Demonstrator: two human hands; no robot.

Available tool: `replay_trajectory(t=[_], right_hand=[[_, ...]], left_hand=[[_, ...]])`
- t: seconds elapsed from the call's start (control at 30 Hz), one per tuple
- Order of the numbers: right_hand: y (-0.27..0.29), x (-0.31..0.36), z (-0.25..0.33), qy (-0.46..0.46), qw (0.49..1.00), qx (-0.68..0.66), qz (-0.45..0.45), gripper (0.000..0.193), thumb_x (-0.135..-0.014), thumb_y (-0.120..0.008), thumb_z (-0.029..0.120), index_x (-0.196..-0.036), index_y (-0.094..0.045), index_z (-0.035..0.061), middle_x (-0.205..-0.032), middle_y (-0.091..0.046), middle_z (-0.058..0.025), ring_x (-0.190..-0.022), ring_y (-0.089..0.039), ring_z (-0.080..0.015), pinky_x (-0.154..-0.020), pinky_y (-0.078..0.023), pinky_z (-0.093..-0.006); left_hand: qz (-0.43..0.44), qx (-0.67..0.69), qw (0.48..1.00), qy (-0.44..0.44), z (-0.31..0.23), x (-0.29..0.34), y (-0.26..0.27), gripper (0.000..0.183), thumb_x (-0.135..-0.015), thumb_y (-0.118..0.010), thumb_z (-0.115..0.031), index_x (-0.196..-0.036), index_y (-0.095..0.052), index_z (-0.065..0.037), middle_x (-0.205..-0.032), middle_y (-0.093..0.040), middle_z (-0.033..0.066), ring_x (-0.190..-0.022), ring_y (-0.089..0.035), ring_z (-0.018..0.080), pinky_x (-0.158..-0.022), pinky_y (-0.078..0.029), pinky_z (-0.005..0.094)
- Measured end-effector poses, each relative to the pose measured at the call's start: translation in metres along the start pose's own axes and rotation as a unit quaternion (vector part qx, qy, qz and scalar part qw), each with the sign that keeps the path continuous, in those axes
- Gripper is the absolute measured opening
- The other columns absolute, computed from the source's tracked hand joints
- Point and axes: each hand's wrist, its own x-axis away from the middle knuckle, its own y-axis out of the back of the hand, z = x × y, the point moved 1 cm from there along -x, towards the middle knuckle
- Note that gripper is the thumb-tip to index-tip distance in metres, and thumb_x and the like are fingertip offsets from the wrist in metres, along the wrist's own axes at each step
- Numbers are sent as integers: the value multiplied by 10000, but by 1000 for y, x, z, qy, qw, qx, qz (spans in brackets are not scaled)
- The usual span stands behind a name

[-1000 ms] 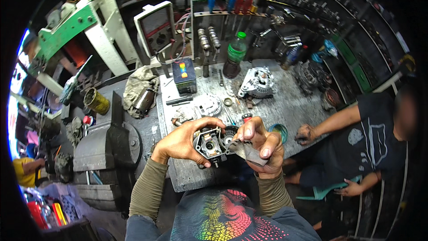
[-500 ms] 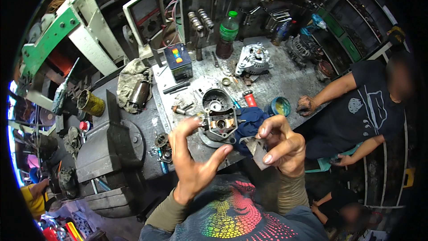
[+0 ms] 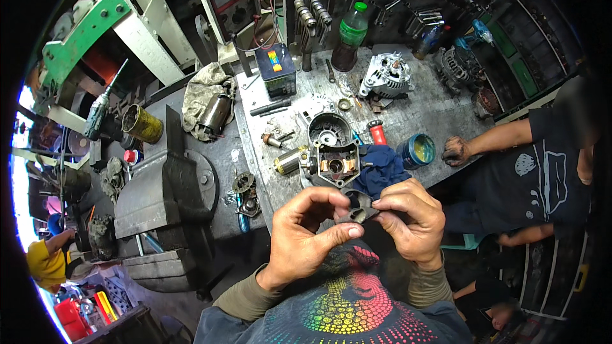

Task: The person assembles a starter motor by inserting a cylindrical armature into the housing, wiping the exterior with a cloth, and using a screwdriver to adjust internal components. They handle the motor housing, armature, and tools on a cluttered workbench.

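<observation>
Between my hands, in front of my chest, is a small dark grey piece (image 3: 361,214) with bent or folded sides and a hollow showing. It may be more than one part; its exact kind is unclear. My left hand (image 3: 305,232) pinches its left side between thumb and fingers. On the other side, my right hand (image 3: 411,222) grips it with thumb and index finger. Just beyond my fingertips stands an opened motor housing (image 3: 330,134) with a round cavity and a copper-coloured inside. A dark blue cloth (image 3: 382,169) lies to the housing's right.
A vise (image 3: 159,197) stands on the left. On the metal bench (image 3: 268,146) are an alternator (image 3: 387,76), a battery (image 3: 276,76), a green-capped bottle (image 3: 350,38), a tub of grease (image 3: 419,151) and a red-handled tool (image 3: 377,132). A co-worker's hand (image 3: 456,151) rests at the bench's right edge.
My left hand has left the housing and joined my right hand at the grey piece. My right hand has turned it and brought it closer to me. The whole view has shifted slightly.
</observation>
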Motion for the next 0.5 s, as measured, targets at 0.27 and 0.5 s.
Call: replay_trajectory(t=[0.27,0.5], right_hand=[[-12,4,-7,-64,985,-155,-49,233,-811,-859,30,-1028,-776,6,-1040,-723,-136,-904,-699,-223,-823,-551,-337],[-18,10,-8,-76,979,-182,-54,224,-841,-830,-2,-1059,-788,30,-1048,-719,-136,-937,-699,-225,-830,-555,-320]], left_hand=[[45,-38,998,-14,2,-7,2,442,-799,-906,10,-1203,-729,39,-1161,-705,91,-1060,-668,151,-954,-557,309],[58,-40,996,56,-2,-5,8,434,-894,-839,1,-1303,-694,16,-1188,-728,75,-1064,-672,129,-971,-558,295]])
